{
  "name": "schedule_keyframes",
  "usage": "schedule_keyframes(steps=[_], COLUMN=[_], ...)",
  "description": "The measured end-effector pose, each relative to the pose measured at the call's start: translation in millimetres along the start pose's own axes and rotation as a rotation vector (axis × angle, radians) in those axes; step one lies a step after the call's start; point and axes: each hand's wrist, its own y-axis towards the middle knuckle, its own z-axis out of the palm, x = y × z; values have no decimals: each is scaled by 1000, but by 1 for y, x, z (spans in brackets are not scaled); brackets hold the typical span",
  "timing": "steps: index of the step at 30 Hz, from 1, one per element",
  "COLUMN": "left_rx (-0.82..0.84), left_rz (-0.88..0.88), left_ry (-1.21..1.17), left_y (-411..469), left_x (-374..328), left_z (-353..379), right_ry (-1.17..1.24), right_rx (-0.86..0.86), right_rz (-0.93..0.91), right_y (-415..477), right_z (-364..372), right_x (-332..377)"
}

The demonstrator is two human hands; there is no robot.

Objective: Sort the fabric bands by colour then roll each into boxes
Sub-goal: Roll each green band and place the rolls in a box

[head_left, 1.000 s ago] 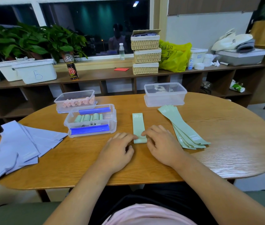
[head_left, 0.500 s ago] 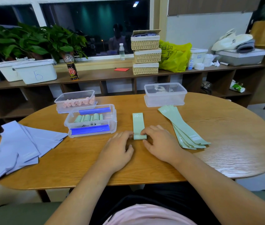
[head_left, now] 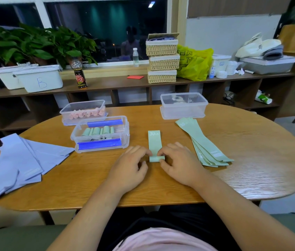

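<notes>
Step in hand, as I judge it: rolling. One green band (head_left: 154,142) lies flat on the bench (head_left: 251,160), its near end turned into a small roll. My left hand (head_left: 130,165) and right hand (head_left: 179,160) flank it, fingers curled and pinching the roll's two ends. Next move calls for even forward rolling to the "30" end, then a drop into the clasp box (head_left: 126,122). Count: three boxes, namely the clasp box with about six green rolls, the pink box (head_left: 65,116) (rolls uncountable) and a third box (head_left: 183,113). The green stack (head_left: 206,147) has perhaps five bands; the lilac bands (head_left: 22,160) are several.
</notes>
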Motion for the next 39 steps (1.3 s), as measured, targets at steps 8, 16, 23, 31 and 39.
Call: schedule_keyframes(steps=[8,16,23,31,39], left_rx=[44,44,56,18,18], left_rz=[22,11,-27,-126,-127], left_ry=[33,40,80,33,18], left_y=[2,2,3,4,4], left_x=[1,1,0,-1,0], left_z=[2,2,4,3,3], right_ry=[40,153,67,-6,21], right_rx=[22,-66,-24,0,-2], right_rz=[61,18,30,65,76], right_y=[0,-4,-1,10,12], right_z=[-1,-5,-2,4,2], right_x=[-1,-3,-2,-4,-2])
